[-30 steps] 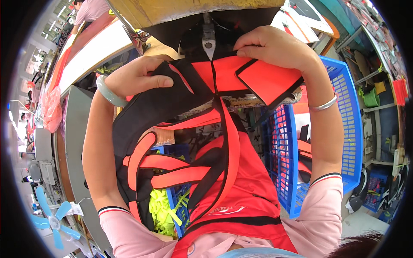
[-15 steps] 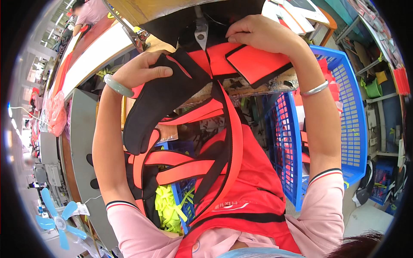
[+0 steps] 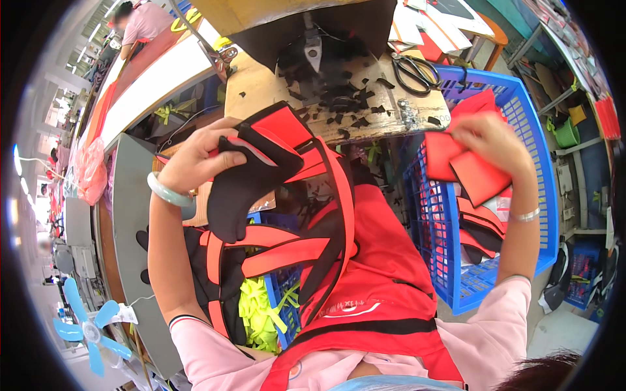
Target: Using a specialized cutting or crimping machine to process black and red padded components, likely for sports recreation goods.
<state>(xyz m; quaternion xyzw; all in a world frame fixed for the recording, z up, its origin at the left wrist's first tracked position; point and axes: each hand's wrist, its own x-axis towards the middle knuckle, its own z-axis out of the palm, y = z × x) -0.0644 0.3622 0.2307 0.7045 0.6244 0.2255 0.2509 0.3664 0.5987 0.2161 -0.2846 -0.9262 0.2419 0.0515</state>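
Note:
My left hand (image 3: pixel 201 158) is closed on a folded black fabric piece (image 3: pixel 242 176) with red-orange panels, its thumb pressed on top. Red-orange straps with black edging (image 3: pixel 287 256) trail from around this piece over my lap. Off to the right, my right hand (image 3: pixel 490 142), slightly blurred, pinches a red-orange fabric panel (image 3: pixel 481 177) edged in black. That panel hangs above a blue plastic basket (image 3: pixel 450 287), which holds more red and black fabric pieces. The two hands are well apart, either side of the worktable's front edge.
Ahead, a pointed metal machine part (image 3: pixel 313 55) hangs over a wooden worktable (image 3: pixel 261 81) strewn with black scraps (image 3: pixel 342 98). Black-handled scissors (image 3: pixel 415 75) lie at its right. Neon-yellow strips (image 3: pixel 259 316) fill a container at my lap's left. Another person (image 3: pixel 149 25) sits far left.
Both hands have drawn back from the machine and spread apart. The right carried the red-orange panel over the basket; the left brought the black piece nearer. The scraps and scissors now show.

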